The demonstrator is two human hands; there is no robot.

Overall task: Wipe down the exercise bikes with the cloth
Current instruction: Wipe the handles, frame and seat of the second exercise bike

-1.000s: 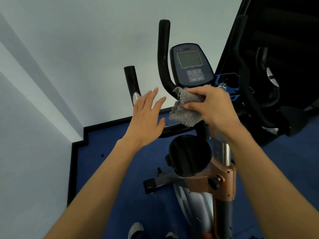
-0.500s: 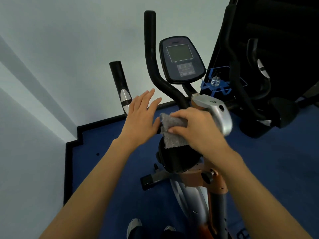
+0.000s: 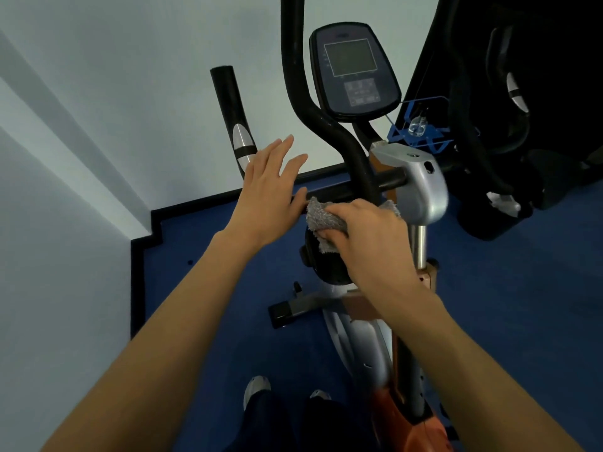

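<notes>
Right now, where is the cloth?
In the head view the cloth is centre frame, bunched under the right hand against the bike's black crossbar, beside the open left hand.

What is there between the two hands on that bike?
In the head view, only the grey cloth bunched under the right hand, and the black crossbar behind it. The left hand, fingers spread, is right beside the cloth.

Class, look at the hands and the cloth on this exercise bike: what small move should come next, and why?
Probably slide the grey cloth, pressed under the right hand, leftward along the black handlebar crossbar; the open left hand steadies that bar.
</notes>
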